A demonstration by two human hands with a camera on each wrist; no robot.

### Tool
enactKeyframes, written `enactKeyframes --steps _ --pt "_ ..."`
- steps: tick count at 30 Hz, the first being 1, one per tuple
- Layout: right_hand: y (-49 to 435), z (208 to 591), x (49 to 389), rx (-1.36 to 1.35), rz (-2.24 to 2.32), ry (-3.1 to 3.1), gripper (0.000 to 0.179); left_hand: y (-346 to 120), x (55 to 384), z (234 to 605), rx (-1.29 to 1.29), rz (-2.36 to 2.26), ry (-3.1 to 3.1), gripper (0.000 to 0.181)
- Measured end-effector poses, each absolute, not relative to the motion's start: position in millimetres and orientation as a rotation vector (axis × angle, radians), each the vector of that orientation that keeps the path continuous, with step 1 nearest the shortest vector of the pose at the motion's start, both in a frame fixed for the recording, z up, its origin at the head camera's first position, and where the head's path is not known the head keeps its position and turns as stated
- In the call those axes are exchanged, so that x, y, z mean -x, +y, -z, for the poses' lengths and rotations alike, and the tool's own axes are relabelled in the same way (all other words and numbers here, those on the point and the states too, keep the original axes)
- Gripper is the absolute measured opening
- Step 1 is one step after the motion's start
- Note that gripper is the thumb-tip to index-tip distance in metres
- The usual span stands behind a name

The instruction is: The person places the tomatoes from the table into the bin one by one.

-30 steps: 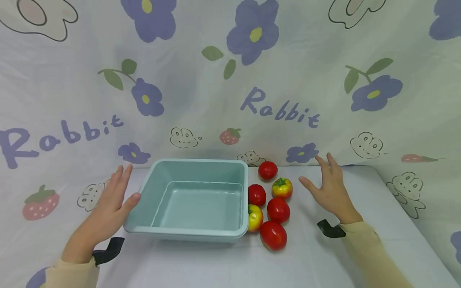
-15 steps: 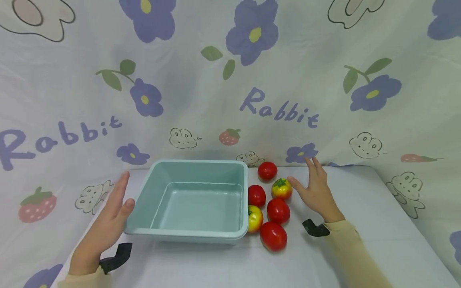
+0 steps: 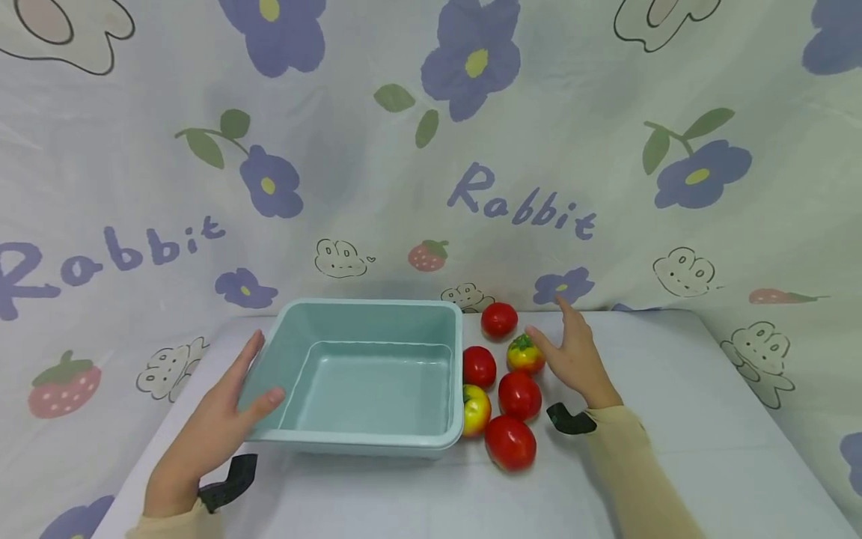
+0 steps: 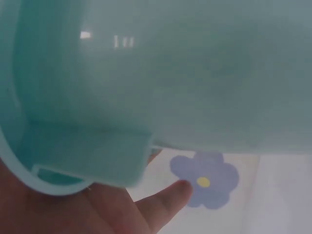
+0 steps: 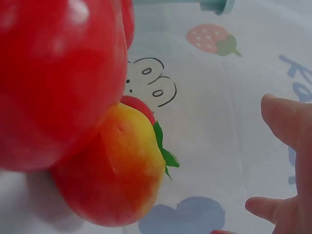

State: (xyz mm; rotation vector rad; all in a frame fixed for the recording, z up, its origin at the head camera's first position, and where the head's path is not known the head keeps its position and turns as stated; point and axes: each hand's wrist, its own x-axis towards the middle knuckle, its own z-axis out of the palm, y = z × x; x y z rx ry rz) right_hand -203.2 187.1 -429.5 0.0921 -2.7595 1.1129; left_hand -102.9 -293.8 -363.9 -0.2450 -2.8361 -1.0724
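My left hand is at the left side of a pale blue-green plastic basin, fingers straight along the outside and thumb near the front left corner. In the left wrist view the basin covers most of the picture, and the thumb points outward below it; firm contact is unclear. My right hand hovers with spread fingers just right of a yellow-and-red tomato with green leaves. In the right wrist view that tomato stands apart from the fingers. Neither hand holds anything.
Against the basin's right side lie a red tomato and a yellow-red one. More red tomatoes lie at the back, middle and front. A patterned cloth hangs behind the white table.
My right hand has moved left, up to the yellow-and-red tomato. My left hand has shifted right and now overlaps the basin's left edge. The basin and tomatoes have stayed put.
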Motion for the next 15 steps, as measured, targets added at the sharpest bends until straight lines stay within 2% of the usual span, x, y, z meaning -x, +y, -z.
enactKeyframes --steps 15 --pt "182.8 446.7 212.9 -0.08 -1.118 -2.88 0.083 -298.9 102.7 367.1 0.228 1.038 -2.908 0.097"
